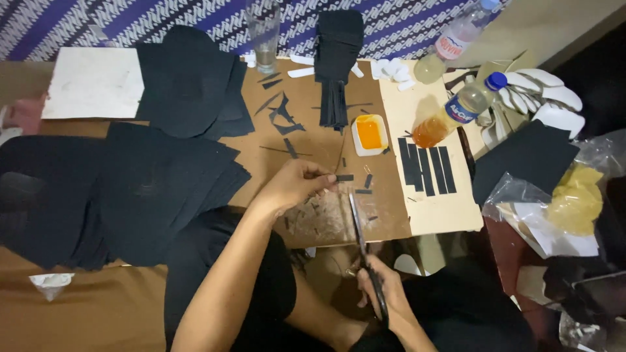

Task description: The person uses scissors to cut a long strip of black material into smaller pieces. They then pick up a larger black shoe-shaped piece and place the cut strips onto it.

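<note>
My left hand pinches a thin black strip of sheet material above a brown cardboard board. In my right hand is a pair of long scissors with black handles. Its blades point away from me, and the tips sit just below the strip's end. Small black offcuts lie on the board around the blade tips. Several cut black strips lie side by side on a pale board to the right.
Stacks of black sheets fill the left. A small dish of orange glue, two plastic bottles, a glass, white shoe-sole shapes and plastic bags stand around the boards.
</note>
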